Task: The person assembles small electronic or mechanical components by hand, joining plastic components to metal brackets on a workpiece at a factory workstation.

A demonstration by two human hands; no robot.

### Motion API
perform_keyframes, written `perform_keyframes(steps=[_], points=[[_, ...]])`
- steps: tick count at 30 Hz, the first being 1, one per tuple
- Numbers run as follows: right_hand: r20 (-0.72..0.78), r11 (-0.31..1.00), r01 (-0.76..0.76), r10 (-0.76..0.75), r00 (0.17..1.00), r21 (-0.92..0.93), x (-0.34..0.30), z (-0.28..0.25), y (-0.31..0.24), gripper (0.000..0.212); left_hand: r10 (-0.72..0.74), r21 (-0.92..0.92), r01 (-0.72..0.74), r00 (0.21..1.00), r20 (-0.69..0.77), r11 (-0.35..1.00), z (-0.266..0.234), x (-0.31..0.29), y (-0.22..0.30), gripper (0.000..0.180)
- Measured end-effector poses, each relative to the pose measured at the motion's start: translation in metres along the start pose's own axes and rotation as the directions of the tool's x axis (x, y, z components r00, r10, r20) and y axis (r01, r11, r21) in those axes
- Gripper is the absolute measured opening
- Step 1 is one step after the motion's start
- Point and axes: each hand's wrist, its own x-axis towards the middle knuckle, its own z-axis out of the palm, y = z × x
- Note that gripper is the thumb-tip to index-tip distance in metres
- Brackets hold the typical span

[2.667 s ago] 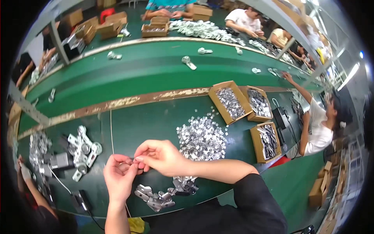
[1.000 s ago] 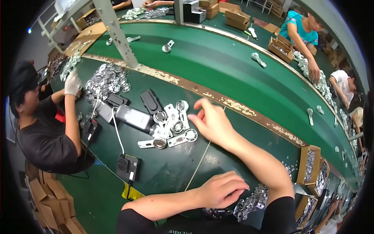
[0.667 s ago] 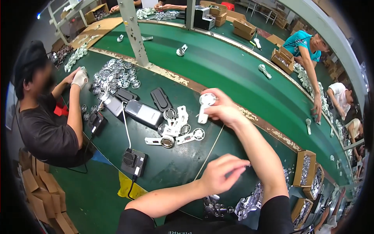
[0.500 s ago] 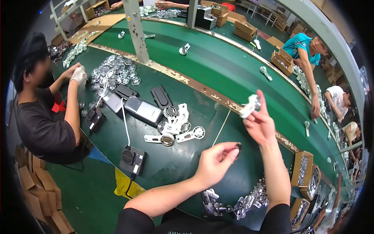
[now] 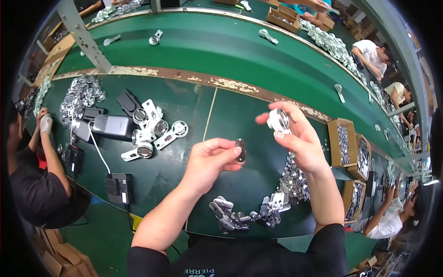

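Observation:
Between the thumb and fingers of my left hand (image 5: 203,165) is a small oblong metal plate (image 5: 240,155), dark and shiny, held upright above the green table. My right hand (image 5: 307,147) grips a white part with a round metal-rimmed head (image 5: 278,121), raised higher and to the right; its lower end is hidden by my thumb. The two pieces are apart. Below my hands lie a cluster of oblong metal plates (image 5: 226,218) and, beside it, a heap of small shiny metal pieces (image 5: 294,182). Several white ring-headed parts (image 5: 152,122) rest left of my left hand.
A green conveyor belt (image 5: 207,51) carries scattered white parts beyond the table's chipped edge. Cardboard boxes of metal pieces (image 5: 334,143) stand at right. Left are a grey power bank (image 5: 113,126), a cabled black device (image 5: 119,187), a ring pile (image 5: 80,97) and a co-worker (image 5: 39,180).
The view has swung right and down. My right hand has turned, bringing the white part's round head into sight. The plate in my left hand now shows its length.

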Motion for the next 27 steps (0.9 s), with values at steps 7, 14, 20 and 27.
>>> perform_keyframes(steps=[7, 14, 20, 27], points=[[0.042, 0.999, 0.038, -0.038, 0.998, 0.0, -0.012, 0.011, 0.008, 0.063, -0.013, 0.103, 0.016, 1.0, -0.026, 0.995, -0.005, 0.001, -0.005, 0.01], [0.191, 0.985, -0.067, 0.036, 0.981, 0.158, -0.011, 0.017, 0.019, 0.067, 0.006, 0.151, -0.006, 1.0, 0.0, 0.988, -0.005, -0.002, -0.007, 0.01], [-0.009, 0.995, 0.045, -0.044, 0.999, 0.09, -0.01, 0.038, 0.037, 0.051, -0.018, 0.13, 0.017, 1.0, 0.006, 0.991, -0.004, 0.0, -0.01, 0.011], [-0.041, 0.994, -0.03, 0.026, 0.999, -0.103, 0.003, 0.035, 0.032, 0.047, -0.058, 0.159, 0.047, 0.996, 0.069, 0.986, -0.005, 0.001, -0.001, 0.015]])
